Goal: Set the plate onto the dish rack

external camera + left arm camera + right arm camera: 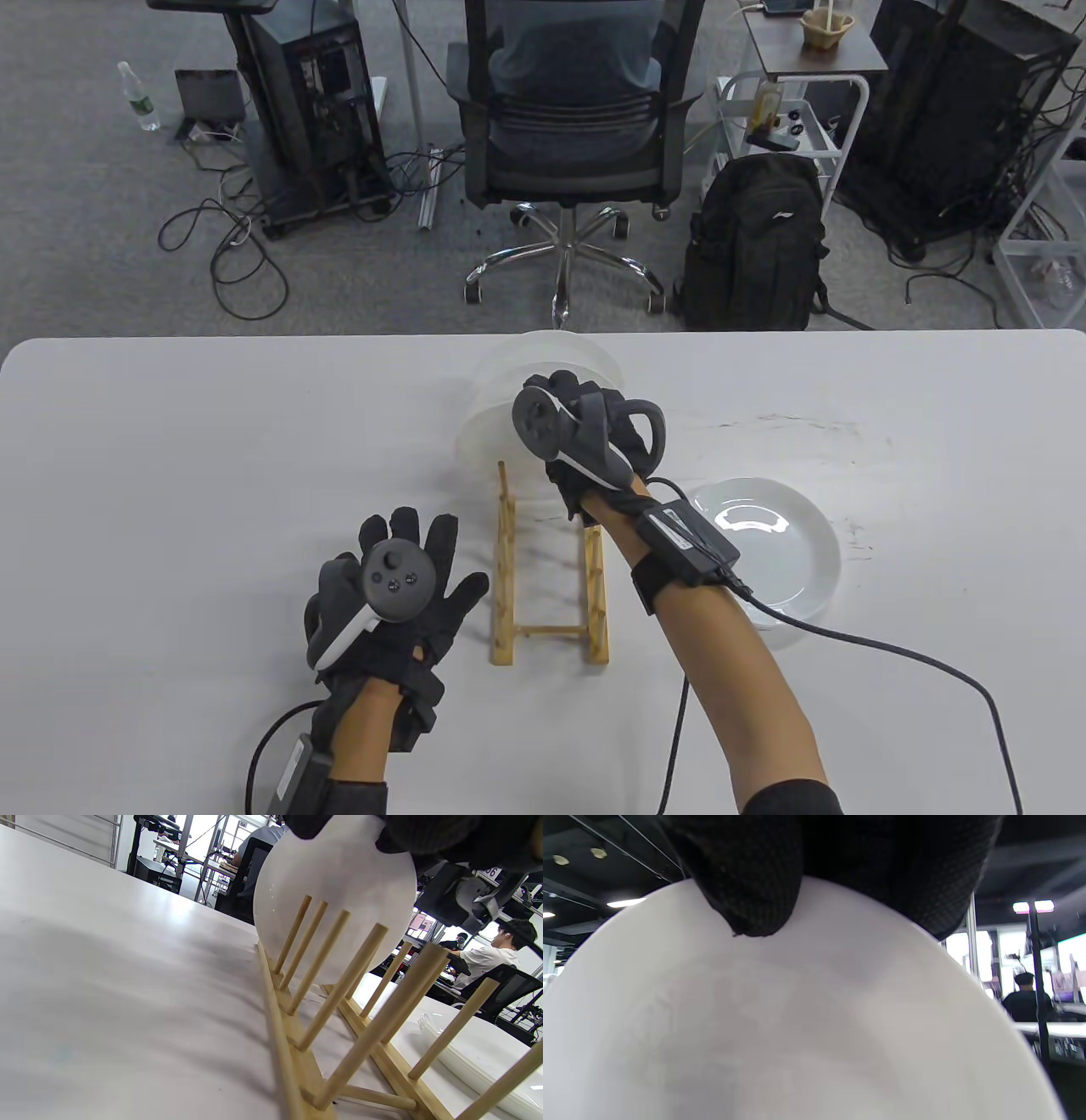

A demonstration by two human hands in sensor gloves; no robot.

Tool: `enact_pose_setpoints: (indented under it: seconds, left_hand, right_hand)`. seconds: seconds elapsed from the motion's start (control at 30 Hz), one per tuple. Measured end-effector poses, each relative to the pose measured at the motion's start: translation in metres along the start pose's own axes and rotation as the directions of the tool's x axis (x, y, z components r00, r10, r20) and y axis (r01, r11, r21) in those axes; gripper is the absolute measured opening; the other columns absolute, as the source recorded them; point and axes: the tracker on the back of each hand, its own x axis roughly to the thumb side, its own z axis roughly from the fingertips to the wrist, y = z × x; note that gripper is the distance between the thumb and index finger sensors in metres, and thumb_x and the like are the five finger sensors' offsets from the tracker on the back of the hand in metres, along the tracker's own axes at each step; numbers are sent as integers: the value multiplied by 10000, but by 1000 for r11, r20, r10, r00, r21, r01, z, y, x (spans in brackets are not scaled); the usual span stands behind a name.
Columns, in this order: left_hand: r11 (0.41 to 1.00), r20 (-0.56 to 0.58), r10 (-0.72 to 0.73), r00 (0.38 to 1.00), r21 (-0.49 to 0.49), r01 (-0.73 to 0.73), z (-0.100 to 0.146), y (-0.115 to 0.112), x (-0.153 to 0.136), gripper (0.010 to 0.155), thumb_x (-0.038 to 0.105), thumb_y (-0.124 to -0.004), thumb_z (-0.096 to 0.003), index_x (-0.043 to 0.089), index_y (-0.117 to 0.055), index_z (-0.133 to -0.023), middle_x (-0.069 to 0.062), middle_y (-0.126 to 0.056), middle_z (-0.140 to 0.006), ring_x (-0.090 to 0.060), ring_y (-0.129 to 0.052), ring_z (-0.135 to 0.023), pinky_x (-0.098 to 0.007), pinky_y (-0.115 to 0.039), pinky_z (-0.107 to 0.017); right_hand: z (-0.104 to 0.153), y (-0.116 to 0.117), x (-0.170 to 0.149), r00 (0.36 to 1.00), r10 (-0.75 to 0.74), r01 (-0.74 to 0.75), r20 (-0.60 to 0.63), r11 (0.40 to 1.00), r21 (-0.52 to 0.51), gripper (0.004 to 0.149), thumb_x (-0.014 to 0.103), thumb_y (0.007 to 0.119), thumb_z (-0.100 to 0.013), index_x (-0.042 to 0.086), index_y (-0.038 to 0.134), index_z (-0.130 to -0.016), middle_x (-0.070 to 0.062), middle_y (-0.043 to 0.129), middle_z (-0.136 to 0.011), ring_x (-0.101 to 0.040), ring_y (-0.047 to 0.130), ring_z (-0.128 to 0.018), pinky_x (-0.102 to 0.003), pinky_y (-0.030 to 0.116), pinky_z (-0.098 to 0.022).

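My right hand [585, 424] grips the top rim of a white plate [492, 407], holding it upright over the far end of the wooden dish rack [547, 577]. In the left wrist view the plate [339, 887] stands behind the rack's far pegs [318, 963]. In the right wrist view my gloved fingers [751, 878] pinch the plate's rim [797, 1018]. My left hand [390, 586] rests flat on the table to the left of the rack, fingers spread, holding nothing.
A stack of white plates [764, 543] lies on the table right of the rack, also showing in the left wrist view [479, 1056]. The white table's far edge [254, 341] faces an office chair [568, 136] and a black backpack [755, 246].
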Motion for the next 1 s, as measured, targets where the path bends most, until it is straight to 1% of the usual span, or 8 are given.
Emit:
enact_pose_setpoints:
  seconds: [0.2, 0.37, 0.43, 0.5, 0.63, 0.8, 0.93, 1.0]
  left_hand:
    - [1000, 0, 4, 1000, -2, -4, 0, 0, 0, 801, 614, -601, -527, 248, -314, -1179, -209, -140, -1197, -593, -66, -1063, -789, -159, -665]
    - [1000, -4, 2, 1000, -4, -2, 0, 0, 0, 796, 610, -601, -529, 245, -319, -1179, -211, -142, -1196, -593, -69, -1062, -788, -162, -665]
    - [1000, -5, 1, 1000, -6, -1, 0, 0, 0, 796, 610, -600, -528, 247, -318, -1179, -209, -140, -1197, -590, -68, -1063, -788, -161, -666]
    - [1000, -5, 2, 1000, -4, -2, 0, 0, 0, 798, 610, -600, -529, 245, -318, -1179, -209, -141, -1196, -592, -68, -1063, -788, -160, -666]
    - [1000, -6, 3, 1000, -1, -3, 0, 1, 0, 795, 607, -601, -530, 245, -318, -1179, -210, -141, -1197, -592, -67, -1063, -788, -159, -666]
    - [1000, -6, -2, 1000, -3, 2, -1, 0, 0, 795, 607, -601, -530, 244, -320, -1179, -211, -143, -1197, -593, -69, -1063, -787, -161, -666]
    - [1000, -10, -7, 1000, -6, 6, -1, -1, 0, 796, 607, -601, -530, 242, -320, -1179, -214, -147, -1196, -593, -71, -1062, -786, -164, -667]
    - [1000, -15, -7, 1000, -14, 7, -2, -2, -1, 794, 607, -600, -530, 242, -322, -1178, -213, -148, -1196, -595, -72, -1060, -787, -165, -666]
  right_hand:
    - [-5, -7, -5, 991, -132, 134, -36, 988, 70, 475, 111, 726, -470, 208, 783, -931, -58, 841, -966, -364, 916, -815, -561, 725, -634]
    - [3, -32, -23, 978, -205, 206, -26, 977, 50, 501, 157, 744, -476, 202, 725, -974, -73, 774, -1024, -392, 839, -891, -585, 661, -675]
    - [14, -43, -38, 972, -236, 236, -6, 970, 57, 536, 210, 768, -473, 193, 687, -1002, -90, 732, -1053, -414, 792, -920, -603, 621, -690]
    - [38, -53, -63, 970, -243, 244, -26, 968, 66, 608, 293, 797, -463, 178, 632, -1037, -130, 658, -1094, -463, 715, -956, -637, 554, -712]
    - [81, -60, -121, 962, -246, 257, -117, 961, 98, 710, 455, 762, -463, 172, 549, -1079, -179, 509, -1152, -519, 547, -1024, -716, 393, -733]
    - [134, -49, -200, 890, -301, 355, -341, 929, 107, 752, 506, 781, -449, 158, 562, -1078, -201, 468, -1157, -548, 488, -1034, -742, 356, -724]
    - [164, -17, -248, 827, -256, 338, -501, 938, 78, 746, 482, 835, -429, 145, 602, -1052, -205, 479, -1129, -543, 526, -1001, -723, 398, -723]
    - [169, -2, -263, 826, -124, 267, -550, 945, 188, 765, 475, 843, -420, 157, 571, -1060, -198, 468, -1126, -533, 540, -991, -708, 416, -727]
